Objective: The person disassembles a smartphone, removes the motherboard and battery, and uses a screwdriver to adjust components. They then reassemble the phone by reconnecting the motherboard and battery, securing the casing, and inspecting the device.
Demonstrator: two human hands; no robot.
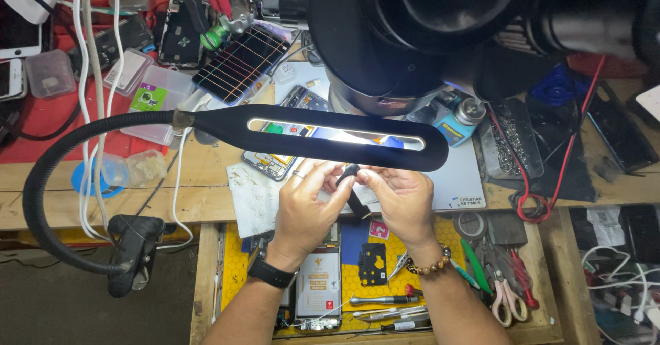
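Your left hand [307, 204] and right hand [402, 197] both pinch the small black part [352, 180] just under the lamp [330, 135], above the open drawer [237, 262]; a loose pinch could drop it among the tools [392, 310].

Lamp bar [330, 135] just above hands [306, 204]

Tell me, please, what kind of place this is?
Most likely a phone repair workbench. An opened phone lies under a clamp-on gooseneck lamp, a microscope head hangs above, and screwdrivers lie in the open drawer. Both hands hold a small black part.
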